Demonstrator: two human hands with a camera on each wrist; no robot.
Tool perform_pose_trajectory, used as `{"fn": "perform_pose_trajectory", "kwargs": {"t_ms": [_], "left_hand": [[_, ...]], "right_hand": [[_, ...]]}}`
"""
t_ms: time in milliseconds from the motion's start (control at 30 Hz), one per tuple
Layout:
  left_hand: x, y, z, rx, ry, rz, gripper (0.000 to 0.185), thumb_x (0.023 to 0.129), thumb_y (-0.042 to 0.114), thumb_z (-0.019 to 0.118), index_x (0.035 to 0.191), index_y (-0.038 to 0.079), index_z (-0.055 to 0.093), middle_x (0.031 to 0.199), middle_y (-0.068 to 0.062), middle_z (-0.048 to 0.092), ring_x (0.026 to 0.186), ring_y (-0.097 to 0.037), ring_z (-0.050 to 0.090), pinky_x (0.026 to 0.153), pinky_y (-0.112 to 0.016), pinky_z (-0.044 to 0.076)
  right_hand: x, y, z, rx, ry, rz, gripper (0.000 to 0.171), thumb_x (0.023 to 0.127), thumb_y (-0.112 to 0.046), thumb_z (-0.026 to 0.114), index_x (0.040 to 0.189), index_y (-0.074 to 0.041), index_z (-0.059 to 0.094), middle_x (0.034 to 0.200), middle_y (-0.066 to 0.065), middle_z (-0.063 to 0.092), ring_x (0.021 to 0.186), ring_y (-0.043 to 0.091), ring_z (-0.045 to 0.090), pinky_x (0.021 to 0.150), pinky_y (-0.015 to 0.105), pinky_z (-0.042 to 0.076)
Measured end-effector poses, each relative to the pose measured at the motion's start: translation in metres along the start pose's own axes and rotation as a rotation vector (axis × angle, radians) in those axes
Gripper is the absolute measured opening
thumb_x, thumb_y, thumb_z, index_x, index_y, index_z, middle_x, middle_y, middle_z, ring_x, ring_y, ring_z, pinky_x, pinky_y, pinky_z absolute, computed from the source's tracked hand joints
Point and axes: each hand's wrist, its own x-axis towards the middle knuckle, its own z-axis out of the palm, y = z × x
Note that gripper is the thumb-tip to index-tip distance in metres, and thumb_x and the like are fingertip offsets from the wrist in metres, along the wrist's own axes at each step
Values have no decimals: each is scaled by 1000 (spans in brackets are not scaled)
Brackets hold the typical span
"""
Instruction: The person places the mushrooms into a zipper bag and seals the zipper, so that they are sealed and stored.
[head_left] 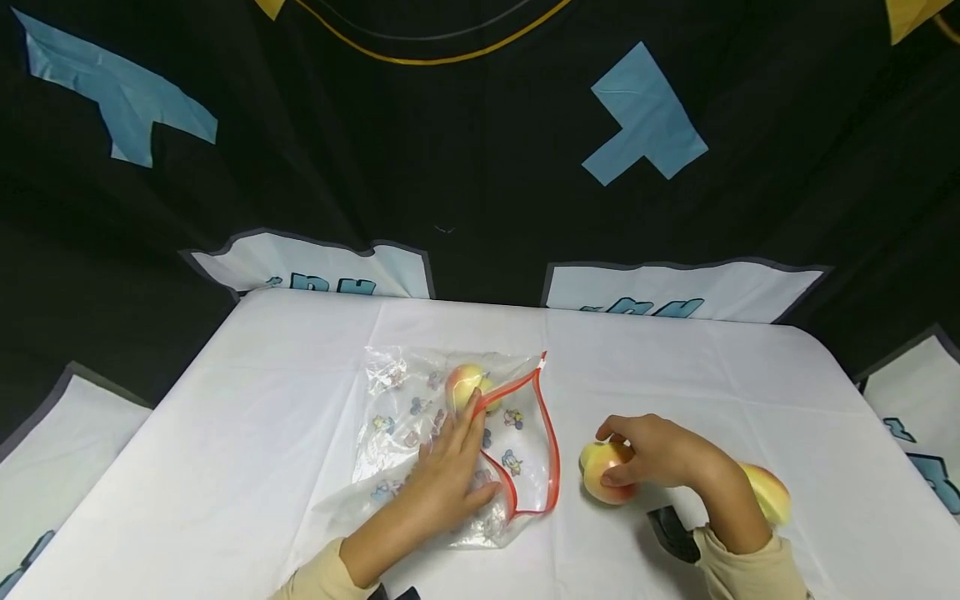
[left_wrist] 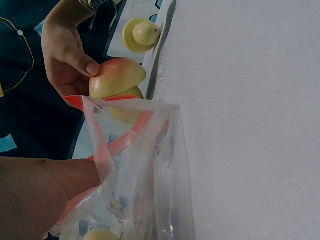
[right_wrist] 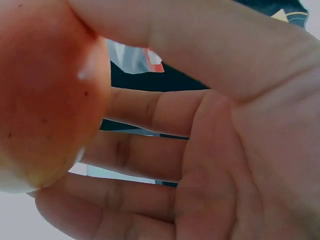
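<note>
Bagging fruit is the step in hand, by my reading: the left hand [head_left: 450, 475] lies flat w/ straight fingers pressing on the clear zip bag [head_left: 420, 433], pinning it to the white surface [head_left: 675, 375], so that grip is released, not curled round anything. The bag has a red zip edge [head_left: 551, 450] gaping toward the right, and one peach [head_left: 467, 385] already sits inside near the far end, just beyond the left fingertips. The right hand [head_left: 660, 454] has its grip wrapped on a second peach [head_left: 603, 473], thumb and fingers curled over it; the fruit rests on or just above the surface, just beside the bag's mouth but not in it. The right wrist view confirms fingers round the reddish skin; the left wrist view shows that peach [left_wrist: 117, 77] right at the red rim. A third peach [head_left: 768, 492] lies behind the right forearm, near the surface edge, partly hidden. A dark object [head_left: 671, 533] sits by the right sleeve; can't tell what it is. Next move, as I judge it, calls for lifting the upper bag layer so the mouth opens enough, then sliding the held peach through w/o snagging the zip; flat pressure alone probably keeps the opening too shallow, and the film could bunch up.
</note>
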Motion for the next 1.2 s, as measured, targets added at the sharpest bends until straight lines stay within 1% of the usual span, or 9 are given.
{"fn": "perform_pose_trajectory", "kwargs": {"t_ms": [200,400,500,633,767,867,967,1067,1200], "left_hand": [[1,0,-1,0,1,-4,93,77,35,69,146,4,16,155,-5,-5,132,-51,16,90,-72,26],[0,1,-1,-8,-5,-15,93,78,35,69,146,4,14,155,-4,-5,133,-50,15,89,-72,27],[-1,1,-1,-12,-1,-13,93,78,34,69,146,4,14,155,-4,-5,132,-51,16,88,-72,27],[-1,2,-2,-8,10,-2,92,78,35,69,146,4,15,155,-5,-3,131,-52,17,87,-72,29],[-1,1,-3,-7,10,4,93,79,36,68,146,4,13,155,-6,-4,131,-52,18,86,-72,30],[-1,1,-4,-10,9,3,94,78,37,68,146,5,11,155,-6,-5,131,-52,19,86,-72,29],[-1,1,-4,-9,12,8,94,78,37,68,147,5,11,155,-6,-5,130,-53,20,86,-71,30],[-1,0,-4,-1,17,14,94,78,36,69,146,5,12,155,-5,-4,130,-53,21,87,-71,31],[-2,0,-5,4,15,27,93,79,37,68,146,4,14,155,-4,-5,129,-55,20,85,-71,33]], "right_hand": [[2,-2,-1,-3,23,-54,36,71,-21,74,103,-9,62,85,-2,59,77,13,48,67,27,40],[2,-2,-2,-19,68,-154,36,72,-20,72,104,-6,62,87,-3,60,78,11,50,66,23,42],[1,-3,-1,-24,125,-228,38,73,-23,73,105,-6,62,90,-3,60,80,10,51,68,23,43],[3,-6,4,-37,234,-347,39,74,-26,74,105,-6,62,94,-2,62,83,9,53,71,26,47],[10,-14,15,-50,330,-423,38,73,-26,74,104,-7,62,99,-2,64,83,7,54,73,29,49],[14,-20,20,-36,375,-464,37,74,-22,74,106,-9,62,101,-1,64,84,7,54,74,28,50],[15,-26,21,10,427,-513,37,73,-15,73,108,-8,61,105,0,63,87,8,56,73,26,52],[19,-33,26,26,452,-550,38,73,-10,72,109,-7,61,107,3,63,87,9,57,71,24,52],[35,-44,41,-92,414,-533,39,73,-17,73,108,-6,60,102,3,63,81,8,55,71,24,49]]}}
